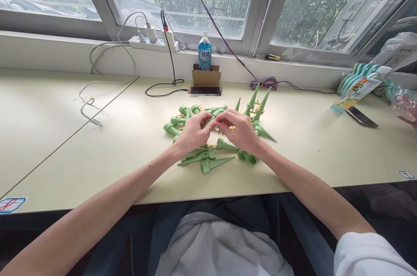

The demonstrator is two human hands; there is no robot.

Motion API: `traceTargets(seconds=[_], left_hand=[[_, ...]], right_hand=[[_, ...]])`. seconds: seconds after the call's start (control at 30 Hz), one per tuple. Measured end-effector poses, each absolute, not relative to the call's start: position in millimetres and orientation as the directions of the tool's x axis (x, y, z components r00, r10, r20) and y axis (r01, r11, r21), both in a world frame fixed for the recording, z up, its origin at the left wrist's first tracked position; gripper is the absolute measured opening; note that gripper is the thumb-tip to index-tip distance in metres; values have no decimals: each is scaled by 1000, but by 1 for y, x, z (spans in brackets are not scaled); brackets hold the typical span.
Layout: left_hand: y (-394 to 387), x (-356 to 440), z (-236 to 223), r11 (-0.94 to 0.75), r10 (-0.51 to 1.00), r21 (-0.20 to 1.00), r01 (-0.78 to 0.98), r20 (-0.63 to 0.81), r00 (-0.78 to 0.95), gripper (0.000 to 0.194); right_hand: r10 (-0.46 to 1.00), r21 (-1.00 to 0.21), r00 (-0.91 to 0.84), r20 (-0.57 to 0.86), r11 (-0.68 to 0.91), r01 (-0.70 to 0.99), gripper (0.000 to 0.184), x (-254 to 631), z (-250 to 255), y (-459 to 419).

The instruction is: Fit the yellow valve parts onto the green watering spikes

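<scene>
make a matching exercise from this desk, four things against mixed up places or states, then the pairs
1. green plastic spikes
2. smartphone
3. power strip
4. cardboard box

A. hides the base of the blue bottle
B. has plugs in it
C. clustered around the left hand and right hand
D. flat toward the table's right side

1-C, 2-D, 3-B, 4-A

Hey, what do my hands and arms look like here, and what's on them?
Your left hand and right hand are bare, with no glove, ring or watch visible. The right arm has a loose white sleeve ending near the elbow. The left forearm is bare too; any sleeve there is out of view.
</scene>
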State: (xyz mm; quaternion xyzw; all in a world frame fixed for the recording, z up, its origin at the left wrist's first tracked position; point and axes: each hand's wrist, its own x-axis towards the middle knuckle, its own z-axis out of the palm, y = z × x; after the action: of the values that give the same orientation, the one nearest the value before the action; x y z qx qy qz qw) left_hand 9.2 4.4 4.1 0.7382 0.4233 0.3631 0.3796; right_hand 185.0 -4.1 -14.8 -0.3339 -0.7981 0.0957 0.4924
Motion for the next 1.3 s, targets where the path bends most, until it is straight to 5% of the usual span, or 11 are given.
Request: traceTargets(seconds=[1.3], left_hand=[[3, 9, 5, -379, 894, 847, 373, 232, 382, 19]], right_hand=[[661, -553, -296, 690, 745, 374, 10, 185, -15, -4]])
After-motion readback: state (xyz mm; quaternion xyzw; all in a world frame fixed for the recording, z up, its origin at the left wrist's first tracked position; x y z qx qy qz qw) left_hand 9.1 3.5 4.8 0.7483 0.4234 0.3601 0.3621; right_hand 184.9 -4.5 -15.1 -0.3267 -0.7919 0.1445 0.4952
